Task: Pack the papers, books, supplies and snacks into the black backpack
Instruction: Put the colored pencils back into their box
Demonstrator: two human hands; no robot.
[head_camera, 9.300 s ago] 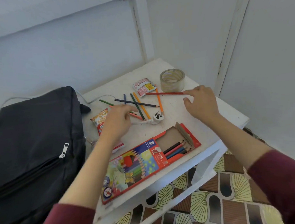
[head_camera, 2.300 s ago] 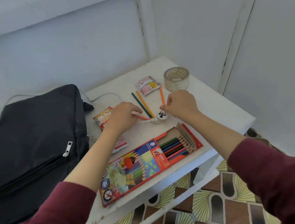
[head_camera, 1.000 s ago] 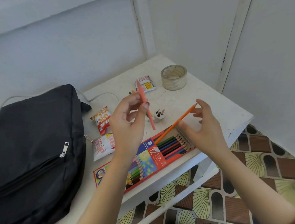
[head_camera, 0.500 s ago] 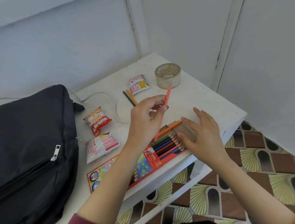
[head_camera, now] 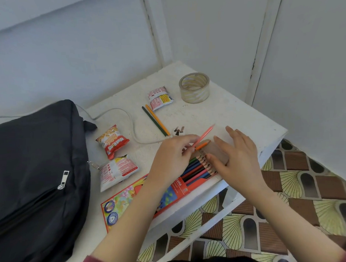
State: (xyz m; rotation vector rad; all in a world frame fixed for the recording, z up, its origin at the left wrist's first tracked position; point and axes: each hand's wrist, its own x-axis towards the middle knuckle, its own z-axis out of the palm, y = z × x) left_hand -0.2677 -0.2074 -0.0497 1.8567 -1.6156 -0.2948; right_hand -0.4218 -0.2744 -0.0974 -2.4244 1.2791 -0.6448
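Refilling pencil box point(head_camera: 121, 200). Left hand point(head_camera: 173, 156) pinching pink pencil point(head_camera: 205, 134); right hand point(head_camera: 237, 159) flat, pressing flap. Black backpack point(head_camera: 31, 166) lying at 9 o'clock. Next: sliding pencil in, gathering loose pencils point(head_camera: 156, 120) at 12 o'clock.

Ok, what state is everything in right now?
Backpack: visible zip shut.
Pencil box: open, right hand flat on flap.
Pink pencil: held by left hand over box.
Loose pencils: lying outside box.
Snacks: unpacked.
Tape: unpacked.
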